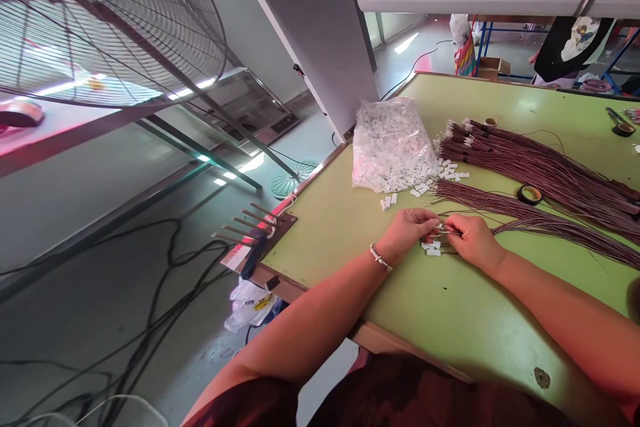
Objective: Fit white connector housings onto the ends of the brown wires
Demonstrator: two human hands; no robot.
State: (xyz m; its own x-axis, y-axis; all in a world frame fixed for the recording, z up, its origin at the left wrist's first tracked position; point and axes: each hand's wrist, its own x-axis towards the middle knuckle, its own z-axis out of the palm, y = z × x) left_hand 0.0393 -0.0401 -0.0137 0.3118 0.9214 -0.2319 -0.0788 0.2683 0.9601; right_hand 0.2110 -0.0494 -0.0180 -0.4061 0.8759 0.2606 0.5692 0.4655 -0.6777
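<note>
My left hand (pixel 406 235), a light band on its wrist, is closed in a pinch on a small white plastic connector (pixel 440 227). Just to its right, my right hand (pixel 474 240) is closed on thin brown wires (pixel 455 232), their ends pointing at the connector. The fingertips almost meet, so how far wire and connector are joined is hidden. Below them on the green table lie several white connectors (pixel 433 249) with wires. A loose bundle of brown wires (pixel 550 220) stretches right from behind my right hand. More white connectors (pixel 389 201) lie loose beyond my hands.
A clear bag of white connectors (pixel 393 143) lies toward the back. Thick taped wire bundles (pixel 530 163), a black tape roll (pixel 529 195) and a dark-handled tool (pixel 620 123) are right of it. A pronged rack (pixel 265 230) sits at the left edge. A fan (pixel 115 27) stands left.
</note>
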